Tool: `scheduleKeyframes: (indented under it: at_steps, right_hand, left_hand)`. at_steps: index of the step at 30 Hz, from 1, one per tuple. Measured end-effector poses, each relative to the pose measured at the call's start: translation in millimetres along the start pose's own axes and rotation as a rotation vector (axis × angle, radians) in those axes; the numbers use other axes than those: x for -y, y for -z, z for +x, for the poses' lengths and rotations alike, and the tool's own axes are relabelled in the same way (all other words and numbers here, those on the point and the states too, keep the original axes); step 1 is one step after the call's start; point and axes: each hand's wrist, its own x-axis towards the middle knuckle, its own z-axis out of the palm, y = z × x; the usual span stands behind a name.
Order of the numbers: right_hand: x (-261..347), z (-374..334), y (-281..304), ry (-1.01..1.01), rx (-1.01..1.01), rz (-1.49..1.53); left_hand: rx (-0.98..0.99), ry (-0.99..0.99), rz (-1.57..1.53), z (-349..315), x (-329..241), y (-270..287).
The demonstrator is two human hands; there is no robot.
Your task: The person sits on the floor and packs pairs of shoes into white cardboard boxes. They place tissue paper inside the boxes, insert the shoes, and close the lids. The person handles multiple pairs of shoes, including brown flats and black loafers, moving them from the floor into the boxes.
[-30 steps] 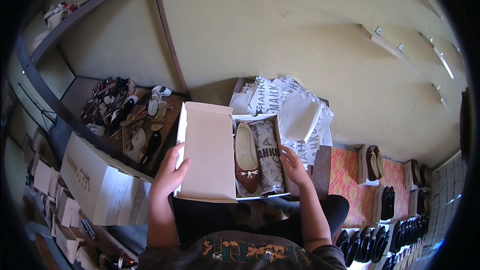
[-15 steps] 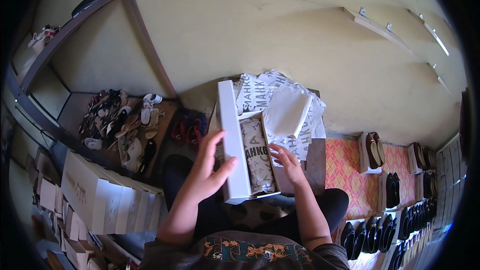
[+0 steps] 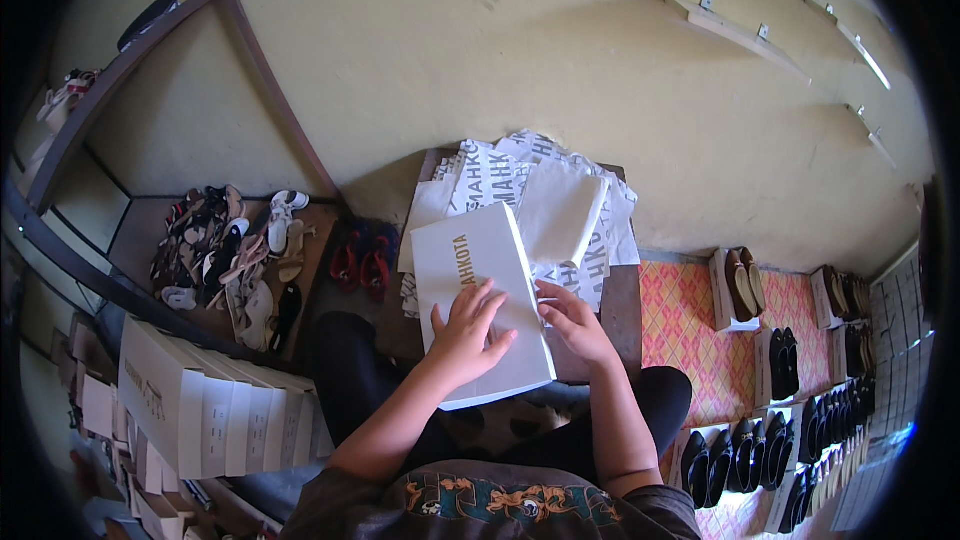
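A white shoe box [image 3: 470,290], its lid down over the top, lies tilted before me on the low table. My left hand [image 3: 468,340] presses flat on the lid, fingers spread apart. At the box's right edge, my right hand [image 3: 578,325] touches the side with its fingertips, the fingers loosely bent and apart. The wrapped contents are hidden under the lid. Just beyond the box, printed white wrapping paper [image 3: 490,175] is piled in loose sheets, with a plain folded white sheet [image 3: 562,212] on top.
White shoe boxes [image 3: 190,400] stand in a row at left. Behind them is a heap of sandals and shoes [image 3: 230,250], with red shoes [image 3: 360,265] beside the table [image 3: 622,325]. Black shoes [image 3: 745,460] on boxes line the patterned floor [image 3: 685,340] at right.
The lid, upright along the box's left side before, has swung down over the wrapped contents. My left hand has moved from the lid's outer side onto its top.
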Motion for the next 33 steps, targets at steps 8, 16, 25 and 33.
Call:
scheduleKeyframes:
  at_steps: [8, 16, 25, 33]
  right_hand:
    - [5.2, -4.6, -7.1, -0.211, 0.018, -0.041]
    - [13.1, -5.5, -10.6, -0.31, 0.026, -0.046]
    - [-12.5, -3.1, -8.8, -0.305, 0.095, 0.175]
    - [-17.0, -4.7, -14.2, -0.266, 0.07, 0.277]
  left_hand:
    - [0.039, 0.021, 0.164, -0.3, -0.5, -12.6]
    - [0.023, -0.001, 0.211, -3.2, 6.0, -19.3]
    - [-0.253, 0.302, -0.284, -42.0, 67.4, -5.5]
    - [-0.074, 0.302, -1.041, -80.2, 80.4, -44.0]
